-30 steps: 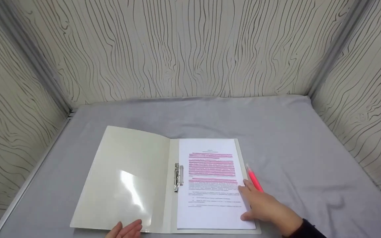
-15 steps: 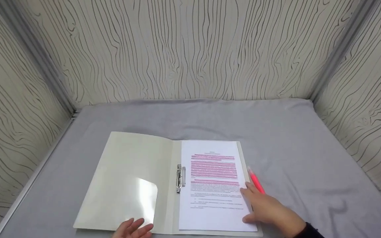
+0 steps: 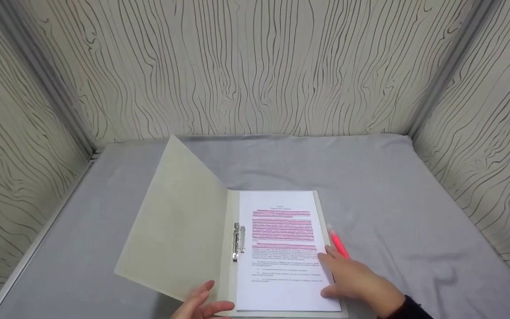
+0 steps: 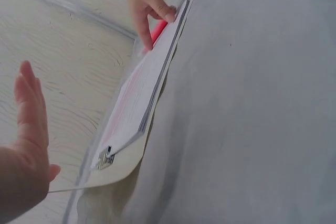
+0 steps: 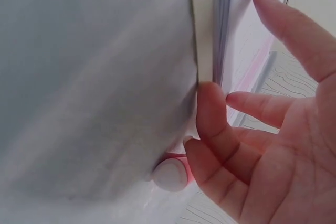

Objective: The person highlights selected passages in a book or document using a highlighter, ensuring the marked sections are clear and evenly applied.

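Note:
An off-white folder lies spread in the head view, its left cover [image 3: 179,221] tilted up off the table. My left hand [image 3: 199,305] is at the cover's lower edge by the spine, fingers extended. In the left wrist view those fingers are straight and the cover's edge meets the hand by the thumb. On the folder's right side is a stack of printed paper [image 3: 281,294] with pink-highlighted lines, beside a metal clip [image 3: 236,241]. My right hand [image 3: 354,279] rests along the stack's right edge, fingers spread in the right wrist view [image 5: 283,135]. A pink highlighter [image 3: 339,243] lies just beyond its fingers.
A grey cloth [image 3: 414,212] with some wrinkles covers the table. Wood-grain patterned panels [image 3: 255,66] stand at the back and on both sides, with grey metal posts [image 3: 450,66] at the corners.
The left cover has risen from nearly flat to a steep tilt. My left hand has moved right, toward the spine, along its lower edge. My right hand stays on the paper's edge.

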The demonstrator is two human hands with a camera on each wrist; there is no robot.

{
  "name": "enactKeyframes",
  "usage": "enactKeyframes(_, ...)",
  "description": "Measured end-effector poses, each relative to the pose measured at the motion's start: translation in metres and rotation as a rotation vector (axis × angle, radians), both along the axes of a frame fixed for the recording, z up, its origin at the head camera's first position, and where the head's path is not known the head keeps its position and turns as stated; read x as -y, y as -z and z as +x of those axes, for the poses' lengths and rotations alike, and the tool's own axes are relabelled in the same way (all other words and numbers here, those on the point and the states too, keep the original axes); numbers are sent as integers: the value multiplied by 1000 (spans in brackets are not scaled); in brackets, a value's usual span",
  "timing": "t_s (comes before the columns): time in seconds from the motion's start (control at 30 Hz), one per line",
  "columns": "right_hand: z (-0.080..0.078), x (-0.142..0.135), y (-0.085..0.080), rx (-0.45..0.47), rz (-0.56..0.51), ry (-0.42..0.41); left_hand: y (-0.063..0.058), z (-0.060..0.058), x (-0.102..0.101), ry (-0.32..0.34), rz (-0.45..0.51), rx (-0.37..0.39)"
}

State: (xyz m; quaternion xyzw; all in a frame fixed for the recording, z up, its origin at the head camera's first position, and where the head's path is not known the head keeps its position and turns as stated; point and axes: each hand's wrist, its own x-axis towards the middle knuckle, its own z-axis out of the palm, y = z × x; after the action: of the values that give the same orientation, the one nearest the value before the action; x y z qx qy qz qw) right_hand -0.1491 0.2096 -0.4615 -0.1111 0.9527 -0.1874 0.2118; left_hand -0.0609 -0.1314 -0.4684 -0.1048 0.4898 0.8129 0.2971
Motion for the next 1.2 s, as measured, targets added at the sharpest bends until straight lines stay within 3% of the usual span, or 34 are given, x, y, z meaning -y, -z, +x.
enactKeyframes(0.1, -3, -2, -3, -51, -49, 11, -6, 1, -8, 17, 8, -5)
enactKeyframes(0.2, -8, -8, -8, -156, -93, 43, -10, 1, -15, 41, 9, -20)
enactKeyframes(0.33, -17, -15, -14, -249, -60, 93, -14, 1, -21, 64, -27, -40)
enactKeyframes(0.5, -26, -24, -11, -209, 35, 139, -18, 0, -26, 103, -40, -101)
enactKeyframes(0.7, -28, -28, 0, -163, 55, 160, -29, -2, -33, 148, -56, -200)
enactKeyframes(0.9, -27, -30, 2, -179, 44, 170, -42, -10, -47, 138, -181, -285)
enactKeyframes(1.0, -27, -31, -4, -256, 41, 181, -48, -15, -53, 156, -289, -399)
enactKeyframes(1.1, -24, -26, -15, -355, 11, 199, -53, -21, -60, 159, -465, -613)
enactKeyframes(1.2, -18, -14, -26, -386, -176, 207, -55, -27, -70, 109, -798, -891)
